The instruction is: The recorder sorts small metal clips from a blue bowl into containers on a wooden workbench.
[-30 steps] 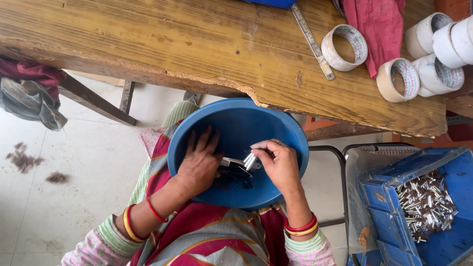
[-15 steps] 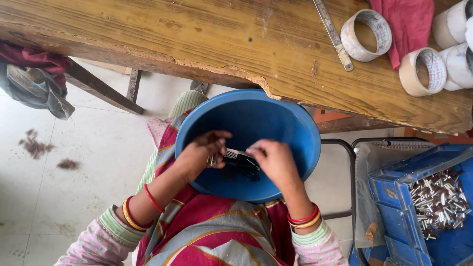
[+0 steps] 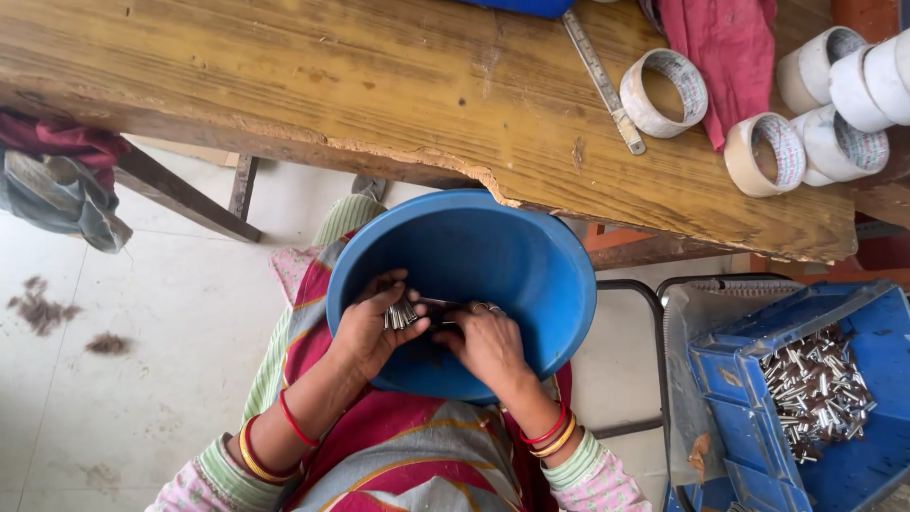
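Left hand (image 3: 365,332) is closed on a bundle of small metal pins (image 3: 400,313) inside the blue basin (image 3: 531,256) on the lap, at 6 o'clock from the counter (image 3: 284,85). Right hand (image 3: 488,346) rests curled beside it; its grip cannot be told. The pins look rigid, light and slippery: pinch mid-length.

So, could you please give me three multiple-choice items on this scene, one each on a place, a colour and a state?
1. Where is the basin?
A. on the table
B. on the person's lap
C. on the floor

2. What colour is the crate of metal pieces?
A. blue
B. green
C. yellow

3. What is the left hand doing?
A. lying flat and empty
B. gripping a tape roll
C. holding a bunch of metal pins

Answers:
1 B, it sits over the lap, below the table edge.
2 A, its walls are blue.
3 C, pins show between its fingers; the right hand works beside it.
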